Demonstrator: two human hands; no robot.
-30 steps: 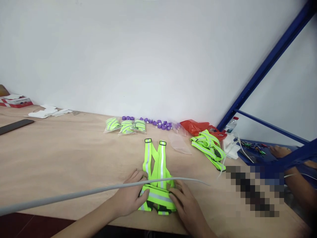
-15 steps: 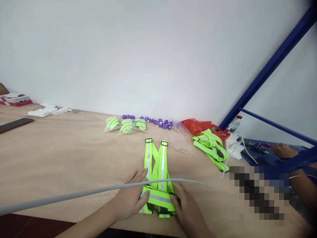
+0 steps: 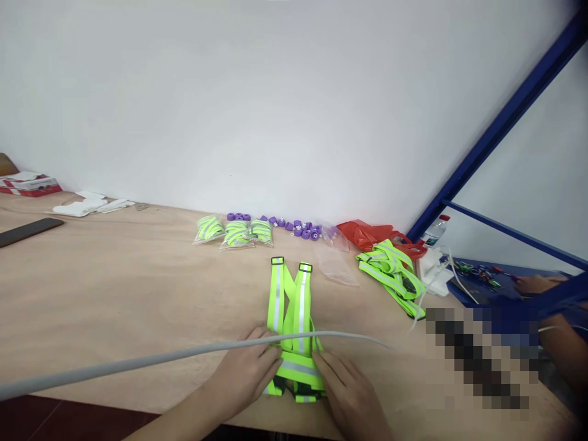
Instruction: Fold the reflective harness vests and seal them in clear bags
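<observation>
The left hand [image 3: 248,375] and right hand [image 3: 345,392] lie unclenched, fingers flat on the near band of the vest [image 3: 294,306], one at each end. Its straps stretch away from the fingertips over the table [image 3: 138,294]; a cable [image 3: 138,361] crosses the knuckles.

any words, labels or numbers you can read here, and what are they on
No text here can be read.
Label on the water bottle: too small to read.
Print on the red and white box: too blurred to read.
The yellow vest shows only plain grey stripes, no lettering.
</observation>
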